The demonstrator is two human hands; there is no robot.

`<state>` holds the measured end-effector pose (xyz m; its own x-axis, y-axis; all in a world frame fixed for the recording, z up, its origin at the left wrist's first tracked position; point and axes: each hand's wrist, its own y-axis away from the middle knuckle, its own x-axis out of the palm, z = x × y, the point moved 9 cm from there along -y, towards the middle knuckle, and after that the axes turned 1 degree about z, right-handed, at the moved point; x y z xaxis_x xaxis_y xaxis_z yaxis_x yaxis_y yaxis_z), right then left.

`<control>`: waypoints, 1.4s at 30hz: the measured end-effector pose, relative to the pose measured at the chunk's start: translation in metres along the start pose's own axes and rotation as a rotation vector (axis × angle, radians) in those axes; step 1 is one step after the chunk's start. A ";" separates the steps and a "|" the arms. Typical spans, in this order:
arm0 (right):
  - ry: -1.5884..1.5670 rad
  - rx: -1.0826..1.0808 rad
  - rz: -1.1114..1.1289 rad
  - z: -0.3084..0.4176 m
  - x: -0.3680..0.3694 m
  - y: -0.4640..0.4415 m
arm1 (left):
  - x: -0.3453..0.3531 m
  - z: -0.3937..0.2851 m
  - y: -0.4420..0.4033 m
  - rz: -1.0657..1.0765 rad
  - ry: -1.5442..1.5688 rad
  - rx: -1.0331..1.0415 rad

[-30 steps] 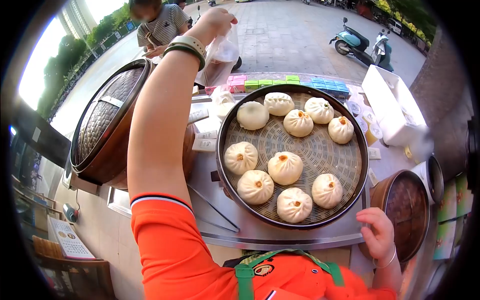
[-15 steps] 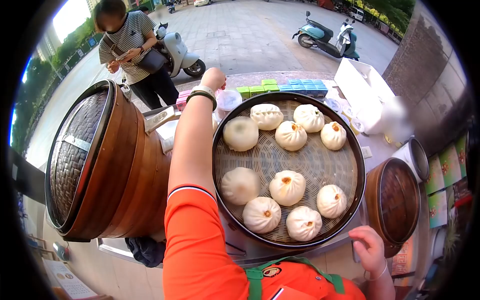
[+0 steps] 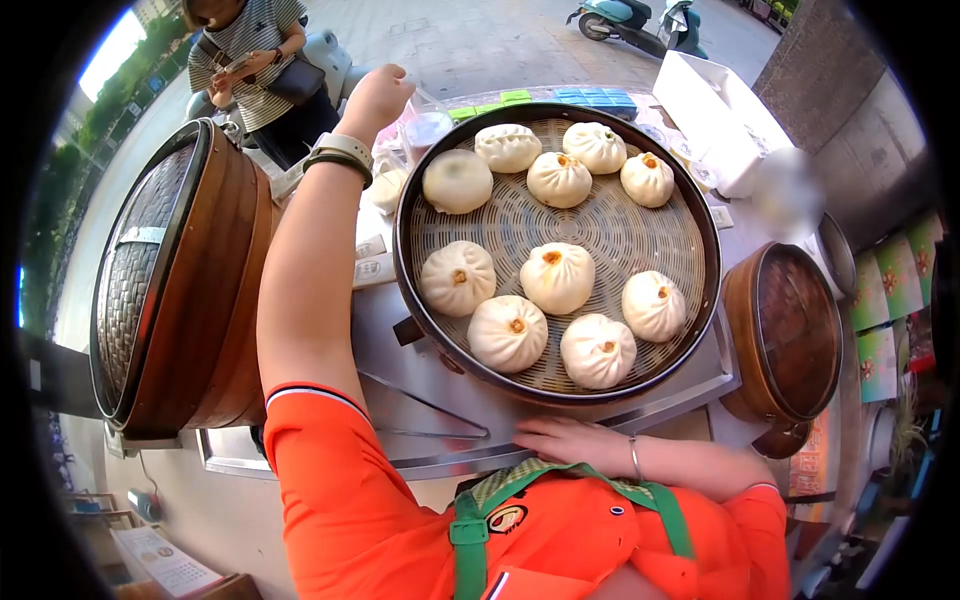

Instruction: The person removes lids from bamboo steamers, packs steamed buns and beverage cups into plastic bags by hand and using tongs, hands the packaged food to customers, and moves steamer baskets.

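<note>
My left hand [image 3: 375, 102] is stretched over the far left of the counter with its fingers curled closed. Whatever it may hold is hidden. Beside it stands a cup [image 3: 427, 130] with clear plastic around it. My right hand [image 3: 570, 442] lies flat with fingers extended at the near metal counter edge, below the round steamer tray [image 3: 560, 398]. Several white steamed buns [image 3: 558, 278] sit on the tray's woven mat, most pleated with orange-brown filling at the top. One longer bun [image 3: 508, 148] has a crimped seam. Metal tongs [image 3: 430, 410] lie left of my right hand.
Stacked bamboo steamers [image 3: 215, 290] with a woven lid stand at the left, another wooden steamer [image 3: 785, 335] at the right. Behind the tray are blue boxes [image 3: 597, 99] and a white foam box [image 3: 715, 120]. A person [image 3: 255, 75] with a phone stands across the counter.
The view has tilted, so the tray appears higher. My left hand has shifted left of the cup. My right hand has moved from the tray's right side to the near edge and flattened.
</note>
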<state>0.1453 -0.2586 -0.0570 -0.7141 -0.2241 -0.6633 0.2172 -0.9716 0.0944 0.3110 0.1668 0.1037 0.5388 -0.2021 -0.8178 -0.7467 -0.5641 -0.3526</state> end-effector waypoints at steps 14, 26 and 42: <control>0.210 -0.072 0.062 -0.047 0.084 -0.091 | -0.131 -0.143 0.215 -0.177 0.327 0.247; 0.204 0.610 -1.126 -0.089 -0.101 0.363 | -0.019 -0.353 0.294 -0.068 0.736 0.554; -0.068 1.292 -1.697 -0.236 -0.120 0.703 | 0.435 -0.470 0.257 0.625 0.620 -0.049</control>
<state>0.5402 -0.8967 -0.0863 0.3009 0.7302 -0.6134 -0.9412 0.3309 -0.0678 0.5370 -0.4421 -0.1286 0.1629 -0.8754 -0.4550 -0.9657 -0.2360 0.1081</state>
